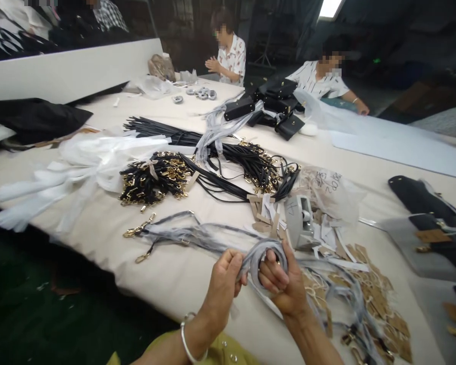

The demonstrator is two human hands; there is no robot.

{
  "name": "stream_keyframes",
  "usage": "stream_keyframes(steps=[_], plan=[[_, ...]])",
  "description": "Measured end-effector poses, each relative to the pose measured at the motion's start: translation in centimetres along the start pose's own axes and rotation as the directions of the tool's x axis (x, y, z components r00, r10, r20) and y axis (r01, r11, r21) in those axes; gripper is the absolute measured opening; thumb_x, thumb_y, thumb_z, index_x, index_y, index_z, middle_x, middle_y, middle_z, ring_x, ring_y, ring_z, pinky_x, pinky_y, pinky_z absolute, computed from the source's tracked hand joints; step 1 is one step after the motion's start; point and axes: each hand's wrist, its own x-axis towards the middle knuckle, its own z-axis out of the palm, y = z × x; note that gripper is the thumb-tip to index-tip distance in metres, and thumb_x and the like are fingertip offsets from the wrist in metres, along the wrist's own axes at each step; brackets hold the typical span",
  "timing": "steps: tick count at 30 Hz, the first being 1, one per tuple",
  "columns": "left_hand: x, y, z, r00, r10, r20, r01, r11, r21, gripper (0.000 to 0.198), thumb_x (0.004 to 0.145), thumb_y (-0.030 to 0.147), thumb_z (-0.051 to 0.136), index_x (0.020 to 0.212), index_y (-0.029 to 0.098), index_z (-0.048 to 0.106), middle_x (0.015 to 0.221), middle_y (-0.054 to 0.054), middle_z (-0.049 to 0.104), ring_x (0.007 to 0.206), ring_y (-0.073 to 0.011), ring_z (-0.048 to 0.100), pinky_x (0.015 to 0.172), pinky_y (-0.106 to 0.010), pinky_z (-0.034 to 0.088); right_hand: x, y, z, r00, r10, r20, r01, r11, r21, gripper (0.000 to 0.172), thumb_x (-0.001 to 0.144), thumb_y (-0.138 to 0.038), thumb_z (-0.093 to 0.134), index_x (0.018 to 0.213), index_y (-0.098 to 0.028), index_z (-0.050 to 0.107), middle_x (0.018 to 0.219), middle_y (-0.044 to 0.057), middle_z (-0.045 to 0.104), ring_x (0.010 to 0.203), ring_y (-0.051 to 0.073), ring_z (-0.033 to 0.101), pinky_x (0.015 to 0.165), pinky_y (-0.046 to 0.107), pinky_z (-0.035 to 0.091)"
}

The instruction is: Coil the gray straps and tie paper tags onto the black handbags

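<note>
A black strap in thin greyish wrapping (255,256) is looped round the fingers of my right hand (291,291), which are curled inside the coil. My left hand (221,276) pinches the same strap between thumb and fingers at the coil's left side. From there wrapped lengths (197,237) run left across the table to gold clasps (135,232). More wrapped straps (351,291) with metal clasps lie to the right of my right hand. Just beyond it stands a grey-white tape dispenser (299,220) among paper strips.
Bundled black straps with gold hooks (155,177) and long black straps (228,152) lie mid-table, near white sheeting strips (99,162). Brown tags (376,289) spread at right. Black bags (281,101) are piled farther back. Two people (233,58) sit at the far side.
</note>
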Motion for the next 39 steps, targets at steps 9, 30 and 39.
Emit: stream_keyframes(steps=[9,30,39], plan=[[4.0,4.0,-9.2,0.951,0.152,0.27,-0.207,0.96,0.19,0.025,0.087,0.04,0.063,0.084,0.016,0.06,0.075,0.001,0.053,0.07,-0.0122,0.047,0.067,-0.023,0.038,4.1,3.3,1.1,0.995,0.02,-0.1,-0.024,0.999,-0.032,0.049,0.095,-0.048,0.054,0.07,-0.009,0.072,0.036,-0.011,0.021,0.034,0.004,0.013,0.032,0.013,0.027],[1.9,4.0,-8.9,0.816,-0.227,0.531,0.397,0.889,-0.23,0.047,0.053,0.031,0.094,0.074,0.014,0.055,0.068,0.002,0.052,0.058,-0.007,0.045,0.055,-0.019,0.029,4.4,4.1,2.6,0.968,0.166,0.186,-0.142,0.98,-0.14,0.069,0.095,-0.063,0.041,0.068,-0.009,0.073,0.031,-0.01,0.023,0.027,0.004,0.013,0.031,0.015,0.023],[0.7,3.1,-7.5,0.869,-0.19,0.458,0.261,0.961,-0.096,0.041,0.061,0.032,0.089,0.072,0.014,0.054,0.07,0.0,0.054,0.062,-0.01,0.047,0.058,-0.022,0.032,3.1,4.7,1.2,0.955,0.116,0.272,-0.121,0.993,0.002,0.074,0.098,-0.064,0.033,0.062,-0.012,0.072,0.028,-0.009,0.023,0.024,0.004,0.012,0.026,0.014,0.018]])
